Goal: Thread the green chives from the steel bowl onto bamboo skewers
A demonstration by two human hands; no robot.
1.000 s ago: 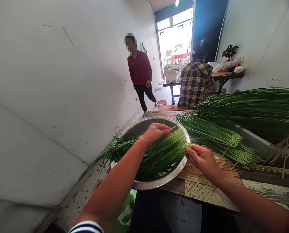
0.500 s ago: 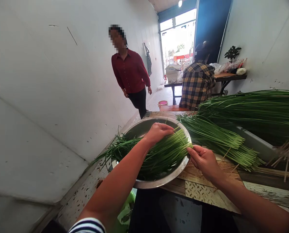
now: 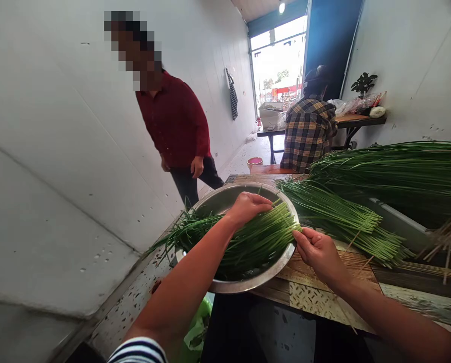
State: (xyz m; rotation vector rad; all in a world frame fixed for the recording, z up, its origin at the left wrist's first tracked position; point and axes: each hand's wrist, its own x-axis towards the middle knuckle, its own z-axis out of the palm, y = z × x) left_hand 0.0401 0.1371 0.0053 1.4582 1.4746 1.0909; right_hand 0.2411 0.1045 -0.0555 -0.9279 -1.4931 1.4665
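Note:
A wide steel bowl (image 3: pixel 225 286) sits at the table's near left corner with a sheaf of long green chives (image 3: pixel 248 244) lying across it. My left hand (image 3: pixel 247 206) rests curled on top of the sheaf, fingers closed over the stalks and a thin bamboo skewer. My right hand (image 3: pixel 318 252) is at the bowl's right rim, fingers pinched on the cut ends of the chives. The leafy tips hang over the bowl's left side.
More chive bundles (image 3: pixel 342 214) lie on the wooden table (image 3: pixel 316 287) to the right, with a large pile (image 3: pixel 399 171) behind and bamboo skewers (image 3: pixel 447 242) at far right. A person in a red shirt (image 3: pixel 172 121) stands close at the left wall. Another person in a plaid shirt (image 3: pixel 306 131) sits with their back turned.
The person in the red shirt has walked along the left wall toward me and now stands close to the bowl. My two hands have stayed nearly still on the chives.

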